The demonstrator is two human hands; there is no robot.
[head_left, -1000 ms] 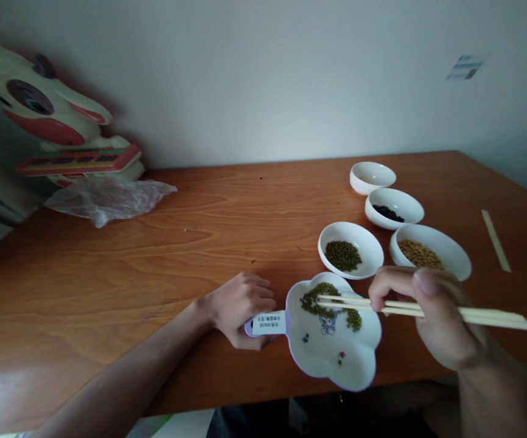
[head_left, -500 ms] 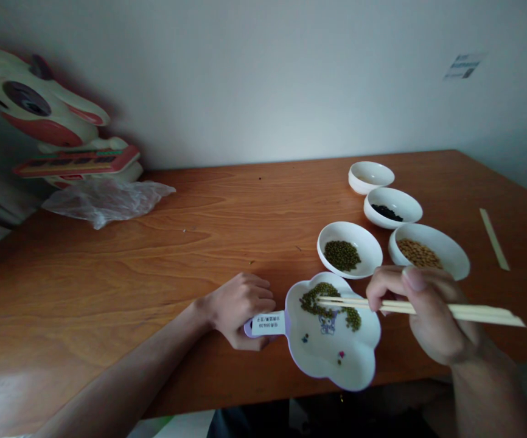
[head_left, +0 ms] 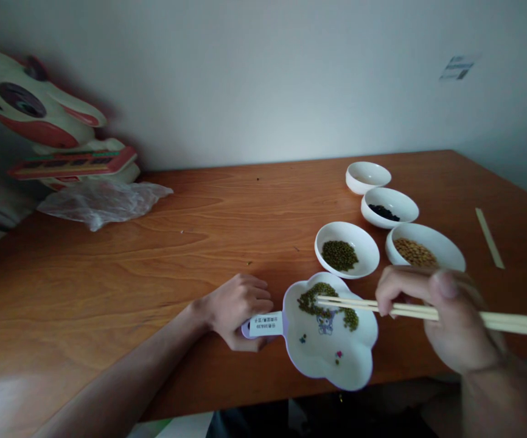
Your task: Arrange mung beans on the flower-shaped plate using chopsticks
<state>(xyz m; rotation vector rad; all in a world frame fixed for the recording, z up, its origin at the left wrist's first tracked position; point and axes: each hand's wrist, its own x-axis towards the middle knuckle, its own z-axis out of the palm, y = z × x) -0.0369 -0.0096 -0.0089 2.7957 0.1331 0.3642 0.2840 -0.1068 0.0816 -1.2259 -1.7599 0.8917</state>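
My left hand [head_left: 240,310] is closed around the handle of a white flower-shaped dish [head_left: 309,353] with a lilac rim and a paper label on the handle. Mung beans [head_left: 310,302] lie in a curved band across the dish's upper part, around a printed cartoon figure. My right hand [head_left: 446,316] grips a pair of light wooden chopsticks [head_left: 409,309], their tips among those beans. Whether a bean sits between the tips is too small to tell. Just behind the dish stands a white bowl [head_left: 369,255] with more mung beans.
Further right are a bowl [head_left: 448,246] of tan beans, one [head_left: 403,204] with black beans and another white bowl [head_left: 368,176] at the back. A pale strip [head_left: 489,237] lies far right. A plastic bag [head_left: 108,204] and a cow-shaped toy keyboard [head_left: 72,161] are at left.
My right hand has shifted a little to the right along the chopsticks' line; their tips stay among the beans. My left hand keeps its hold. The whole view has shifted slightly.
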